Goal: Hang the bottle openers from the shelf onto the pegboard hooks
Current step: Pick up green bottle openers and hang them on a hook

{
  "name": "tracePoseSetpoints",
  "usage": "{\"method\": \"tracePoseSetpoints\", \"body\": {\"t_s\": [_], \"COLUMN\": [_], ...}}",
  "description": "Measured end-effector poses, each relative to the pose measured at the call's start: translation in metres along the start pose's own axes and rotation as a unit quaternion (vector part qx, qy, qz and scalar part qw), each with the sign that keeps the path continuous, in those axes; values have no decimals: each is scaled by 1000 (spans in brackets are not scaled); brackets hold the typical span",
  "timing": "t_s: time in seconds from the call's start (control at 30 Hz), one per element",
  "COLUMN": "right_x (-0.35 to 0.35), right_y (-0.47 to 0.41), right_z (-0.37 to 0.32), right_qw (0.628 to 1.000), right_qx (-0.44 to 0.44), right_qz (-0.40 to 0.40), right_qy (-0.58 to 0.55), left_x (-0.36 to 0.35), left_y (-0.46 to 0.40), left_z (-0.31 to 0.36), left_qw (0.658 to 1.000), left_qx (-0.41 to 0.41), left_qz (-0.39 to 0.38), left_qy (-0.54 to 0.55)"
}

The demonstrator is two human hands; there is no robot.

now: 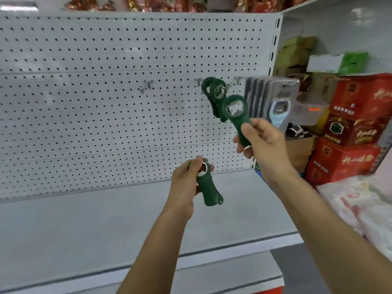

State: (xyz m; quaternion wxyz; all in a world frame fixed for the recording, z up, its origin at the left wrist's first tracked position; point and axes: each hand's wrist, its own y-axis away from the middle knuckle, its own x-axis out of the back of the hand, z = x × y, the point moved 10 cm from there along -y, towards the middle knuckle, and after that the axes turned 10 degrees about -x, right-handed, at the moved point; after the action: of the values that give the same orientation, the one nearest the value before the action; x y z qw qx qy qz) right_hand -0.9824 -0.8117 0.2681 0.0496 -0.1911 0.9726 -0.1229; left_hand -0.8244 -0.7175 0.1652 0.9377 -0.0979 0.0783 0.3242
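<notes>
Gripping a green bottle opener (237, 115) by its handle, the right hand (262, 141) holds it up with the ring end tilted toward 11 o'clock, thumb pressed along the handle and fingers curled behind. That ring end sits just below and to the right of two more green openers (214, 96) already hanging on a hook (228, 86) of the pegboard (106, 107); whether it touches them cannot be told.

At 7 o'clock from the raised opener, the left hand (186, 181) holds a second green opener (209, 187) by its head, thumb over the metal ring and fingers wrapped behind, the handle pointing down toward 5 o'clock over the shelf (106, 219).

At 9 o'clock from the hanging pair, an empty hook (144, 87) juts from the pegboard. At 3 o'clock from the pair, a row of packaged openers (273, 96) in clear plastic hangs from another hook, the front pack showing a pale blue opener (277, 112).

Farther out at 3 o'clock, past the pegboard's edge, stacked red boxes (350, 132) stand with a white and green box (337, 62) above them and a brown cardboard box (301, 149) beside them. At 4 o'clock, white plastic-wrapped goods (360, 204) lie. Along the top at 12 o'clock, red and gold decorations (169, 3) sit above the pegboard. Both forearms reach up from the bottom edge.
</notes>
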Motion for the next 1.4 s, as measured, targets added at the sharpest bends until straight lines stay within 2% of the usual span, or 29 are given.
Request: {"method": "tracePoseSetpoints", "body": {"t_s": [0.17,0.43,0.8,0.87,0.97,1.07,1.2,1.3,1.4], "right_x": [-5,-17,-28,-25,-18,-21,-40,-32,-22], "right_y": [-27,-52,-70,-68,-54,-31,-3,-2,-6], "right_z": [-28,-18,-4,4,28,44,27,10,-7], "right_qw": [999,998,999,998,987,977,983,992,996], "right_qx": [21,5,-34,-58,-144,-194,-95,-23,19], "right_qz": [-27,-54,-37,-22,-6,-44,-147,-117,-76], "right_qy": [-5,19,21,23,74,76,54,51,29], "left_x": [0,8,-9,-13,-17,-21,-27,-33,-38], "left_y": [0,-7,-30,-33,-35,-36,-34,-30,-23], "left_z": [5,18,71,79,86,91,96,101,107], "left_qw": [1000,998,994,993,992,990,985,982,976], "left_qx": [-18,-45,-104,-113,-125,-141,-168,-185,-214], "left_qz": [24,49,29,24,18,16,11,0,-8], "left_qy": [-7,-6,-6,-7,2,10,25,27,-28]}}
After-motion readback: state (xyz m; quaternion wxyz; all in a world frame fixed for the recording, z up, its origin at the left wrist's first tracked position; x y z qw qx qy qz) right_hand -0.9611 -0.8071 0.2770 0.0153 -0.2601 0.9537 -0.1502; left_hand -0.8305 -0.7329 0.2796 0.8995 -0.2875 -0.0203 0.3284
